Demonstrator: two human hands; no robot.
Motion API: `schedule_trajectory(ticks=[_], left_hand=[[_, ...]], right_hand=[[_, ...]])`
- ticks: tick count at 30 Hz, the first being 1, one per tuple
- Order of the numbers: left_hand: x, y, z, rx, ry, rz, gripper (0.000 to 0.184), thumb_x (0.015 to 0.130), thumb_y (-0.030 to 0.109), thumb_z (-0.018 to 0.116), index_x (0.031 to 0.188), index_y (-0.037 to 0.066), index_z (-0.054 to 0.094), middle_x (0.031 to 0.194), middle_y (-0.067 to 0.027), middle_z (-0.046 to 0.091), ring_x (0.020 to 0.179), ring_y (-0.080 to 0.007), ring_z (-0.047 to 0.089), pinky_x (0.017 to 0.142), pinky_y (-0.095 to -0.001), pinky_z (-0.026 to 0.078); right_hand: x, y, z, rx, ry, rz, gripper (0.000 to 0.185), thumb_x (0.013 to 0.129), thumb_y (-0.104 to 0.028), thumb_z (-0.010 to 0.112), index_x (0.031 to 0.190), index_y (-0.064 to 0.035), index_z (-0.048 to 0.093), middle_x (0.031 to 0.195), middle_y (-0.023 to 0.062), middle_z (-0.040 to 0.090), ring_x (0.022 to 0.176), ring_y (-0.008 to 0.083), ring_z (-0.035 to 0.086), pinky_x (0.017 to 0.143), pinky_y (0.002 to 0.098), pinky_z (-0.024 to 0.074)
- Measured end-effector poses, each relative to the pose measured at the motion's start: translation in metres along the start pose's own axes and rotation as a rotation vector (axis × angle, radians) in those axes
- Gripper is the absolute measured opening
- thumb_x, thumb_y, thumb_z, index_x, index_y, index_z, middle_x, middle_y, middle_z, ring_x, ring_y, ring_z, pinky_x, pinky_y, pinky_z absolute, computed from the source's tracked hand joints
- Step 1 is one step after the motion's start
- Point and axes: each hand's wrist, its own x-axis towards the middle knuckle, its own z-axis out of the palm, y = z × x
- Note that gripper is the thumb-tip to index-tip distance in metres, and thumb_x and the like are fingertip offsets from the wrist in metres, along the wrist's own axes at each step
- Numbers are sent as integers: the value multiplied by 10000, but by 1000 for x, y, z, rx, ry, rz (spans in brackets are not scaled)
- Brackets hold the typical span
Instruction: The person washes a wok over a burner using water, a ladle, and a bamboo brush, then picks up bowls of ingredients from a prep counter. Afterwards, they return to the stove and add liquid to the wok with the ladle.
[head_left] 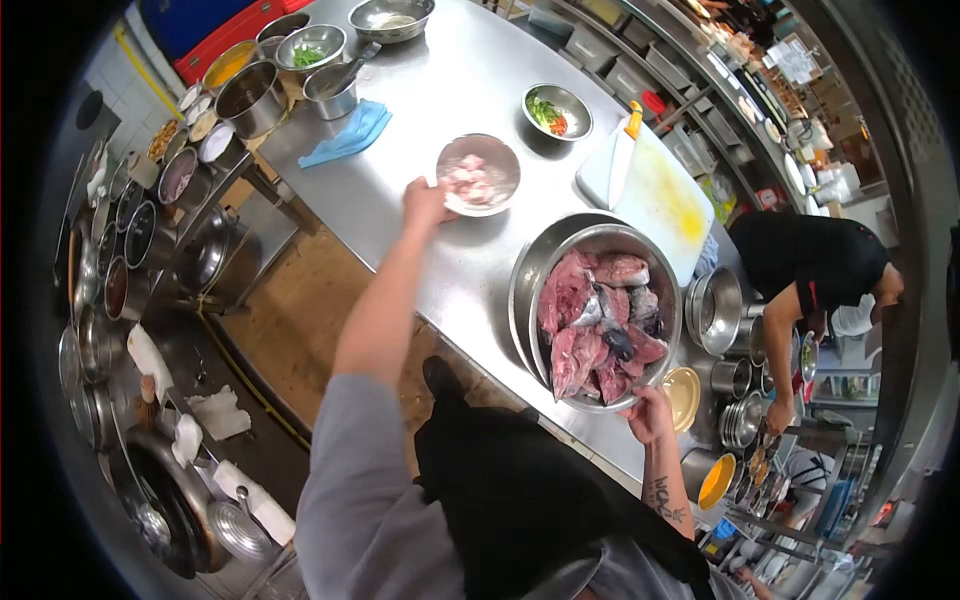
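My left hand (425,205) grips the near-left rim of a small metal bowl (507,160) over the steel table. Pale pinkish-white chunks (470,182) lie in it, somewhat blurred. At the lower right, my right hand (651,414) is closed on the rim of a large metal bowl (668,300). That bowl is heaped with raw fish pieces (600,330), pink flesh with some silvery and dark skin. Under it sits another wide metal bowl (520,290), mostly covered. My right fingers are partly hidden beneath the rim.
A knife (622,160) with a yellow handle lies on a white cutting board (655,190). Nearby is a bowl of chopped vegetables (570,103). A blue cloth (350,132) lies left, beside several pots. Stacked bowls (715,310) and another person (810,265) are at the right.
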Motion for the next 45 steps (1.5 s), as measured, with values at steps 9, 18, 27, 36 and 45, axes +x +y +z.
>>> schedule_trajectory(ticks=[9, 18, 27, 36, 45], left_hand=[[-124, 5, -205, 215, 85, 66, 165, 875, 120, 620, 1016, 61, 682, 728, 20, 605, 567, -63, 534, 463, -236, 415], [-268, -63, -119, 234, -393, -237, 57, 857, 64, 636, 908, 41, 650, 796, 1, 638, 632, -58, 570, 501, -216, 462], [-302, -150, 106, 143, -529, -63, 110, 907, 43, 591, 959, -54, 599, 896, -127, 655, 730, -188, 681, 575, -311, 618], [-365, -195, 221, -82, -314, 10, 169, 955, 142, 636, 935, 22, 519, 861, -81, 588, 714, -169, 666, 600, -312, 619], [-564, -261, 165, -120, 29, 0, 268, 960, 253, 651, 1098, 44, 556, 1038, -60, 618, 769, -128, 633, 608, -296, 536]], right_hand=[[40, -23, 125, 6, -19, -32, 402, 909, 14, 536, 1288, 17, 401, 1179, 188, 619, 943, 297, 701, 644, 404, 649], [93, -37, 164, -200, -268, 53, 537, 958, -220, 627, 1405, -47, 385, 1161, 183, 647, 858, 296, 720, 750, 412, 625], [25, -78, -67, -1958, 152, -273, 669, 835, -565, 656, 1314, -103, 591, 1396, 153, 506, 1399, 356, 351, 1161, 596, 199], [23, -61, -176, -1827, -92, -767, 703, 805, -502, 727, 1314, -50, 553, 1356, 162, 513, 1376, 358, 395, 1139, 610, 229], [-39, -42, -136, -1361, -487, -1122, 555, 901, -120, 688, 1384, 36, 462, 1385, 209, 497, 1304, 350, 468, 1119, 433, 337]])
